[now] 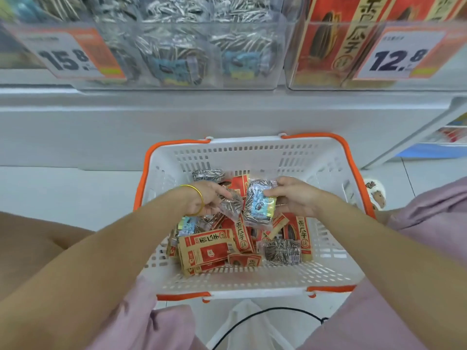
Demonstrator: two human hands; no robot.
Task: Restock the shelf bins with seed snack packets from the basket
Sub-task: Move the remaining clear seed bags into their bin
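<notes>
A white basket [252, 279] with orange handles sits on the floor in front of me, holding several red seed packets [207, 248] and clear striped-seed packets [283, 251]. My right hand [295, 195] pinches a clear seed packet with a blue label [259, 205] above the pile. My left hand [204, 198], with a yellow bangle on the wrist, grips another clear seed packet [231, 204] right beside it. On the shelf above, a clear bin [177, 79] holds the same striped-seed packets, and the clear bin at right [328, 82] holds red packets.
Price tags reading 15.8 [68, 54] and 12.8 [401, 54] hang on the bin fronts. The white shelf base [101, 127] rises behind the basket. A lower shelf [434, 145] juts out at right. A black cable [265, 314] runs near my knees.
</notes>
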